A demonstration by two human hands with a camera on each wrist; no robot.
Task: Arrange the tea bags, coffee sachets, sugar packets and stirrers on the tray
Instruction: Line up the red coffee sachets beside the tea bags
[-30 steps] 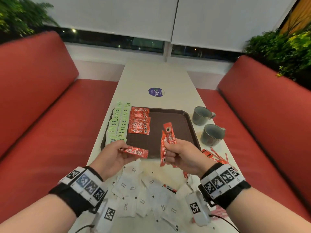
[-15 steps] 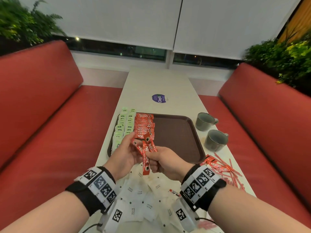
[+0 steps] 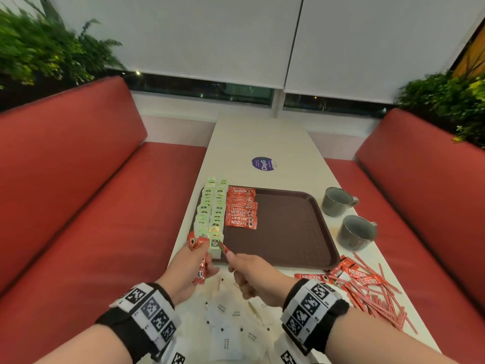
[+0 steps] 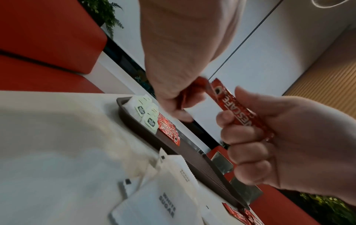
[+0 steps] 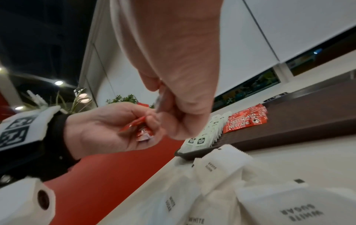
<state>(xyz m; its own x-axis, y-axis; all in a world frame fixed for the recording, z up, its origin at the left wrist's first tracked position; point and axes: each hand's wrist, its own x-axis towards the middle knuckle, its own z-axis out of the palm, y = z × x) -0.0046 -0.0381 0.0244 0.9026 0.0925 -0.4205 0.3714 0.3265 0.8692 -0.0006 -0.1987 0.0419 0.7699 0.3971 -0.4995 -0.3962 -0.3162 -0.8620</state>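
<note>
A brown tray (image 3: 288, 248) lies mid-table. Two rows of green tea bags (image 3: 212, 211) line its left edge, and a column of red coffee sachets (image 3: 241, 208) sits beside them. At the tray's near left corner my left hand (image 3: 202, 256) grips a bunch of red coffee sachets (image 4: 240, 112), standing roughly upright. My right hand (image 3: 231, 258), right beside it, pinches the end of one red sachet (image 3: 223, 246) between thumb and fingertip. White sugar packets (image 3: 228, 324) lie in a loose heap under both wrists. Red stirrers (image 3: 375, 295) and more sachets (image 3: 312, 276) lie at the right.
Two grey mugs (image 3: 337, 201) (image 3: 354, 232) stand right of the tray. A purple sticker (image 3: 263, 163) marks the far table. Red bench seats (image 3: 86, 232) flank the narrow table on both sides. The tray's middle and right part is bare.
Both hands came together and drifted left to the tray's near left corner. My left hand now grips more than the single sachet it had; my right hand pinches just one.
</note>
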